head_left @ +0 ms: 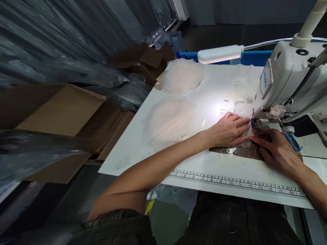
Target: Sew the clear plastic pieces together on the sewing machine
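Note:
A small piece of sheer white fabric [246,142] lies under the needle area of a white sewing machine [278,75]. My left hand [230,131] rests flat on it from the left, fingers stretched toward the presser foot [253,123]. From the right, my right hand [277,149] touches the fabric's near edge with its outstretched index fingertip. Its thumb stands apart from that finger, and the other fingers are partly hidden. Beneath both hands is a shiny brown taped patch [235,152] on the tabletop.
Pale, sheer round fabric pieces [182,76] are at the far left of the white table [133,149]. Blue thread snips [293,142] and a dark phone-like slab [298,126] lie right of the needle. A lamp [221,54] hangs behind; cardboard boxes [63,112] stand left.

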Tool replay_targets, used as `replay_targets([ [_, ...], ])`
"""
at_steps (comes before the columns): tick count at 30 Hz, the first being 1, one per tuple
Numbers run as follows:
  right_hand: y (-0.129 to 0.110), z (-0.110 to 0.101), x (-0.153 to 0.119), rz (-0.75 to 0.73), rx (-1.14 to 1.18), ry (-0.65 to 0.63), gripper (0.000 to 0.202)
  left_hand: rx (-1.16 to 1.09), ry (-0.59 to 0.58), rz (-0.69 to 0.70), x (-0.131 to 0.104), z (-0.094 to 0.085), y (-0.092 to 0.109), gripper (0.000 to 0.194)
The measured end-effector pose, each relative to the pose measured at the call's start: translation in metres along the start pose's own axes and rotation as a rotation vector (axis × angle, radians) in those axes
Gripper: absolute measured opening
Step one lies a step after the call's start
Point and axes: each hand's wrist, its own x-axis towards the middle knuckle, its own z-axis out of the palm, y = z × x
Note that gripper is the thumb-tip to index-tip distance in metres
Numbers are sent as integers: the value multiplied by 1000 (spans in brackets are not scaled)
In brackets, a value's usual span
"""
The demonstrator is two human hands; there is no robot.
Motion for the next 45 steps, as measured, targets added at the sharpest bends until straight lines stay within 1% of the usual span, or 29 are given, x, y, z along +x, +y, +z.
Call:
replay_targets([
  [3, 1, 0, 2, -9, -29, 3, 33, -16, 14, -18, 1, 1, 0, 47],
  [8, 0, 1, 4, 23, -38, 1, 34, -54, 36, -44, -1, 7, -3, 46],
  [14, 1, 3, 3, -4, -50, 33, 33, -79, 83, -56, -3, 13, -4, 46],
  [19, 4, 5, 1, 13, -50, 8, 34, -119, 58, -67, -2, 10, -4, 42],
  [23, 5, 5, 0, 27, -57, 21, 34, -130, 45, -78, -1, 9, -4, 41],
  [29, 5, 4, 1, -6, -29, 43, 33, -128, 36, -78, -1, 8, -6, 44],
  [34, 4, 5, 2, 45, 21, 66, 34, -115, 27, -57, -3, 6, -6, 44],
  [37, 3, 6, 2, 70, 55, 59, 35, -46, 98, -54, -3, 6, -4, 46],
  [40, 2, 5, 2, 84, 52, 66, 35, 32, 229, -56, -4, 6, -2, 44],
  [41, 1, 5, 1, 85, 48, 68, 35, 45, 273, -37, -4, 6, -2, 42],
  [43, 1, 4, 1, 83, 36, 68, 35, 33, 330, 49, -5, 6, 0, 36],
  [45, 0, 4, 1, 77, 28, 60, 35, -18, 336, 171, -6, 5, 1, 33],
])
